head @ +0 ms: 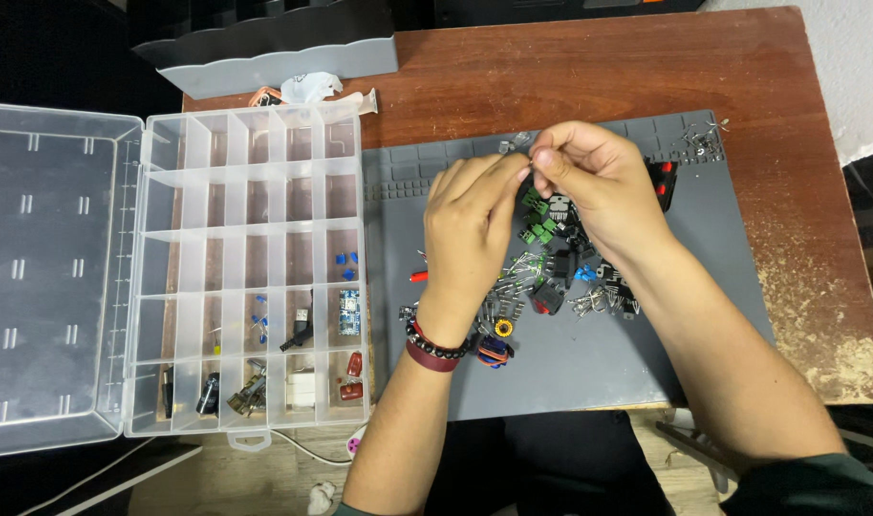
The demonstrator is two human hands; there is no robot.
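Pinching a small metal part between both hands — left hand and right hand clamped on it — sorting seems underway; next, judge its compartment in the organiser.

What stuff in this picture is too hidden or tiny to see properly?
- Head view: the tiny part pinched between the left hand and right hand is too small to identify.
- Part of the pile of small parts is covered by both hands.
- The grey tray is cut off by the top edge.
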